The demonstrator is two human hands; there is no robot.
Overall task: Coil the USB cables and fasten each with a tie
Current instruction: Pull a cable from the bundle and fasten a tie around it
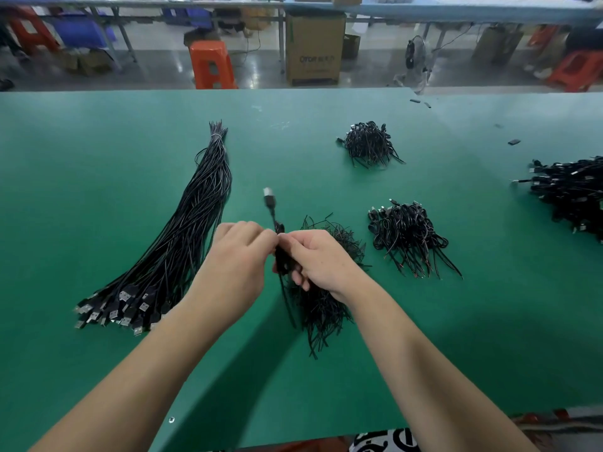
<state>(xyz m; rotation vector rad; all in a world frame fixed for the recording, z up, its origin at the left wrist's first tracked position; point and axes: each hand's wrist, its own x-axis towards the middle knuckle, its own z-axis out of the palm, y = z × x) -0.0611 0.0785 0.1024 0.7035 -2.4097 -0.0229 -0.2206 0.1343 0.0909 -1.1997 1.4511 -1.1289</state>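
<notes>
Over the middle of the green table (pixel 98 190) my two hands meet on one coiled black USB cable (pixel 281 256). My right hand (pixel 316 259) grips the folded coil, and my left hand (pixel 239 252) pinches at its top, where a thin tie may be, too small to tell. The cable's plug (pixel 269 195) sticks up above my fingers, blurred. Its loose tail hangs down toward the table. A pile of black ties (pixel 321 305) lies under my right hand.
A long bundle of straight USB cables (pixel 182 243) lies to the left, plugs toward me. Heaps of coiled cables sit at the centre right (pixel 408 238), farther back (pixel 370 143) and at the right edge (pixel 574 194). Stools and cardboard boxes stand beyond the table.
</notes>
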